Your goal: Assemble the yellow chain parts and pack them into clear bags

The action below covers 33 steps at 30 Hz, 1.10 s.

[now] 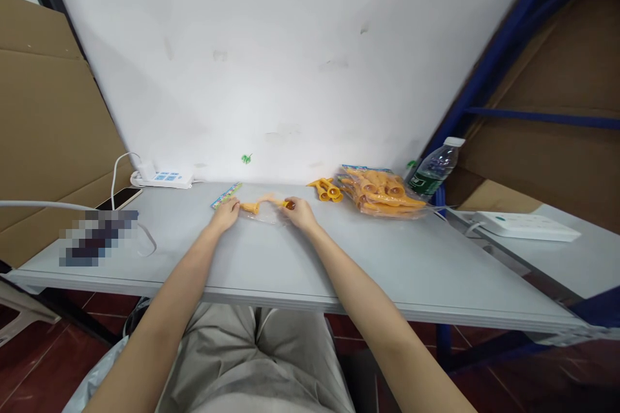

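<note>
My left hand (225,213) and my right hand (298,211) rest on the grey table (339,264), both pinching a clear plastic bag (265,214) with orange plastic toy pieces (256,206) in it. The fingers of each hand are closed on an end of the bag. A blue printed card (226,195) lies just behind my left hand. A few loose orange toy pieces (327,189) lie to the right of my right hand, and behind them sits a pile of filled bags of orange toys (380,191).
A water bottle (434,170) leans at the back right. A white power strip (162,177) with a cable and a phone (119,198) lie at the back left. Another white strip (526,226) sits on the neighbouring table. A white wall stands behind.
</note>
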Available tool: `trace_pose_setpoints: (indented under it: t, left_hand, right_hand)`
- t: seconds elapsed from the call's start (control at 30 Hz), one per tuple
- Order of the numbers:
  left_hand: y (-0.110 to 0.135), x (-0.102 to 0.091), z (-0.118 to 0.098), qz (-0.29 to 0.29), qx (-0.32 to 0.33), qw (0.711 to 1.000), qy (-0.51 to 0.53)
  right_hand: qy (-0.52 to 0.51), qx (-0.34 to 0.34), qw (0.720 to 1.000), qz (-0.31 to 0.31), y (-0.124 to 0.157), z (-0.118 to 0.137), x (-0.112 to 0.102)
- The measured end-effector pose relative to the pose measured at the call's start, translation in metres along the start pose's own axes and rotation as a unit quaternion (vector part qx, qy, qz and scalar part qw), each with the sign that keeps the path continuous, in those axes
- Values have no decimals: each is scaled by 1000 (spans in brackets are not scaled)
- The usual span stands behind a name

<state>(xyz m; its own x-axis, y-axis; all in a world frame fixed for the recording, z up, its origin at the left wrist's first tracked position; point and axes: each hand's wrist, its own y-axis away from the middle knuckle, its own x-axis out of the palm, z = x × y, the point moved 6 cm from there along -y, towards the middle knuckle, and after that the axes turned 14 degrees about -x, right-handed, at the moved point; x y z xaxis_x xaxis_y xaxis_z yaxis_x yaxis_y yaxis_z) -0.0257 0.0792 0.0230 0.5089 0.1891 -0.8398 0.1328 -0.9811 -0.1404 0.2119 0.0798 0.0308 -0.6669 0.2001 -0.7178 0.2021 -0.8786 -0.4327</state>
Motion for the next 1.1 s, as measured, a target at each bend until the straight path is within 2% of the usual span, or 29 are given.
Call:
trace_pose_setpoints:
  t: [0.13,0.4,0.57,0.67,0.87,1.1]
  left_hand:
    - [5,0,-7,18,18,1000,9]
    - [10,-2,-12,23,11,1000,-17]
    - [13,-4,-16,-16,-17,999,-33]
    - [13,-1,-14,-10,-47,998,-32]
    - [13,4,-13,21,-68,997,-19]
    - [16,7,-17,25,-25,999,-11]
  right_hand:
    - [-20,-8,999,49,1,3,9]
    - [-38,-79,993,78,3,19,12]
    - [5,-124,988,96,4,32,15]
    - [50,-140,984,102,5,35,15]
    - [64,-116,987,89,4,27,18]
    - [19,-164,985,49,-4,20,28]
